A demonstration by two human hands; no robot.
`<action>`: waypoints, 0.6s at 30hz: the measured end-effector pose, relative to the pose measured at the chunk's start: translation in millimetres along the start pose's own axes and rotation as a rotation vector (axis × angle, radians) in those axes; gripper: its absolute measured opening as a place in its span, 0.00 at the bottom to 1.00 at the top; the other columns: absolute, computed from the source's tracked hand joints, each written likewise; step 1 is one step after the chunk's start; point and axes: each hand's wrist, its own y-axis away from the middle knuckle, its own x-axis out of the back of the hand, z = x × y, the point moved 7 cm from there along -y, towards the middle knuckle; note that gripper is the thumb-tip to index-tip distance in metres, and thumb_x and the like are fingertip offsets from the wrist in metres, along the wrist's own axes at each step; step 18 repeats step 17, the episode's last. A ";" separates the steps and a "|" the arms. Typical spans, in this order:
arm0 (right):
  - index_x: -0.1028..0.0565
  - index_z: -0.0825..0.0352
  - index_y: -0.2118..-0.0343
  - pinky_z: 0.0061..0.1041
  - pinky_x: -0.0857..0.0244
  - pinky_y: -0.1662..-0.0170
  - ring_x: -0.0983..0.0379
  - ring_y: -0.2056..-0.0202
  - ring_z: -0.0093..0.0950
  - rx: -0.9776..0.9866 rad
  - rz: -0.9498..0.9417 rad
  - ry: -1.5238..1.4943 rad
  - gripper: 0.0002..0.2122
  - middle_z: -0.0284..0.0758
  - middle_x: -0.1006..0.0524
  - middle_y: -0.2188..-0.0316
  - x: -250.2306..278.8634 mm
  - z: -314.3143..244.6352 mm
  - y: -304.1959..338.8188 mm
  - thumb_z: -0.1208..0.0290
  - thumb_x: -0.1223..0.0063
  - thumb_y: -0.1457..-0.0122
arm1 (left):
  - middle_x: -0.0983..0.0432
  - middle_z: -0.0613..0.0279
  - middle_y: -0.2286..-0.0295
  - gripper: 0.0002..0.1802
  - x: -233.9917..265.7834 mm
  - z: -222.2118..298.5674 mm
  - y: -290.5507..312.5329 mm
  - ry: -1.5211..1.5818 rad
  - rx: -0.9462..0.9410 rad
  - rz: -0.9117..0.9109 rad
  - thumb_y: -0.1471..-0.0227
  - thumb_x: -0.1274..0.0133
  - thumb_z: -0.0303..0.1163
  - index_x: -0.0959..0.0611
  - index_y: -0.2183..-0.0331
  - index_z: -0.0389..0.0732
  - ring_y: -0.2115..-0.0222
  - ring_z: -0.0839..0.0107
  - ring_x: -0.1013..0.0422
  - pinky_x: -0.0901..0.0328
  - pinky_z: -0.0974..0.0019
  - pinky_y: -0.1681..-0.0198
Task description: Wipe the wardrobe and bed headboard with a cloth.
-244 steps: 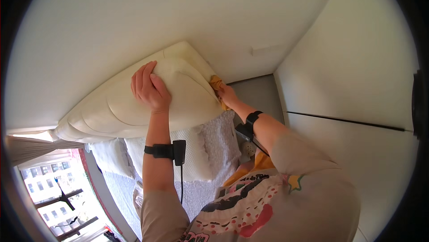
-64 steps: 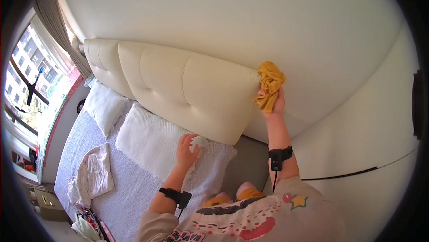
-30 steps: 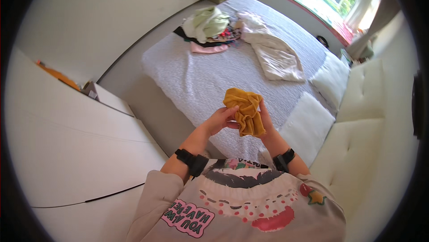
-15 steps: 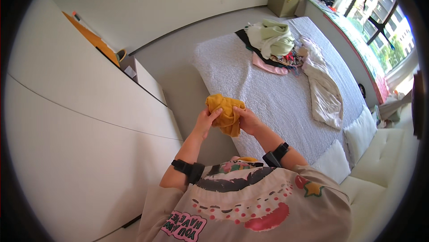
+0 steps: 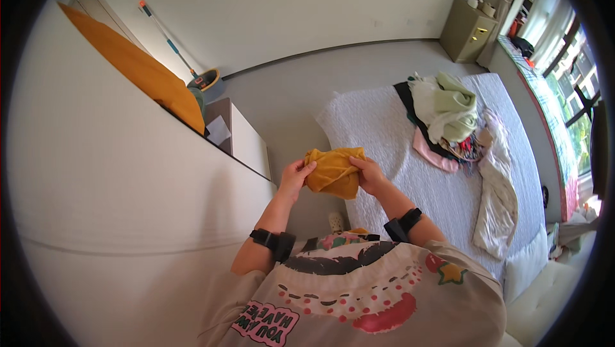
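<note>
A mustard-yellow folded garment [image 5: 334, 175] is stretched between my hands in front of my body; its exact kind cannot be told. My left hand [image 5: 296, 177] pinches its left edge, thumb on top. At the upper right corner my right hand [image 5: 369, 175] grips it, with the thumb across the fabric. The cloth hangs in the air by the near left edge of the bed [image 5: 378, 116]. Farther back on the bed lies a heap of clothes with a pale green one [image 5: 458, 113] on top. Beside it stretches a long cream garment [image 5: 496, 200].
On the left stands a tall white wardrobe [image 5: 128, 174] with orange cloth [image 5: 141, 75] at its edge. Beyond are a low white cabinet [image 5: 246, 139], a mop [image 5: 168, 40] and a bucket [image 5: 211, 83]. A beige metal cabinet [image 5: 466, 30] stands at the back right, near the window.
My view has turned left, bringing the mop and bucket into sight. The yellow garment, bunched before, is now spread flatter and wider between my hands.
</note>
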 end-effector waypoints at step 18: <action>0.24 0.58 0.46 0.41 0.27 0.54 0.21 0.58 0.46 0.722 -0.420 1.595 0.17 0.40 0.18 0.56 -149.6 -36.1 14.9 0.66 0.44 0.39 | 0.37 0.51 0.37 0.46 -23.8 -4.2 -32.3 0.576 0.108 -0.416 0.40 0.54 0.66 0.38 0.33 0.45 0.39 0.45 0.37 0.43 0.32 0.38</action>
